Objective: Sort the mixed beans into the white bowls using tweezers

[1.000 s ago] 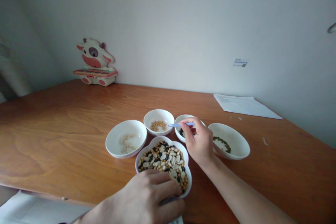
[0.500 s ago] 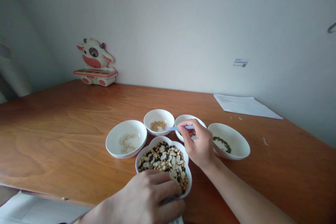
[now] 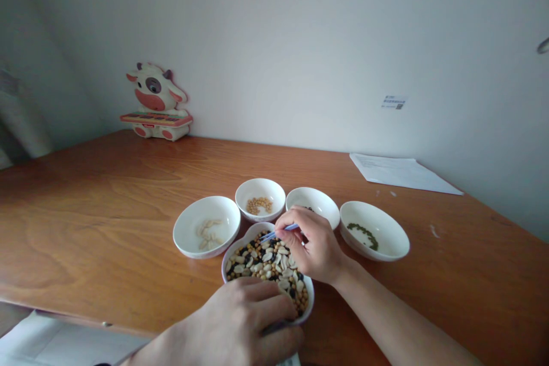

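My right hand (image 3: 315, 246) pinches light blue tweezers (image 3: 268, 236), whose tips reach into the back of a scalloped white bowl (image 3: 230, 253). Peanuts, yellow beans and black beans are mixed in this bowl; whether the tips grip one is too small to tell. My left hand (image 3: 244, 320) is closed over the bowl's near rim, fingers on top and thumb below, hiding the front edge. Behind stand a white bowl of peanuts (image 3: 182, 233), one of yellow beans (image 3: 274, 191), one with dark beans (image 3: 328, 206) partly behind my right hand, and one of green beans (image 3: 392, 234).
A cow-shaped toy keyboard (image 3: 156, 106) stands at the back left of the wooden table (image 3: 107, 229). White papers (image 3: 398, 171) lie by the wall at the back right. A printed label (image 3: 393, 103) is on the wall.
My right hand has brought the tweezers down and left, from the yellow bean bowl's edge into the mixed bowl. My left hand has stayed in place.
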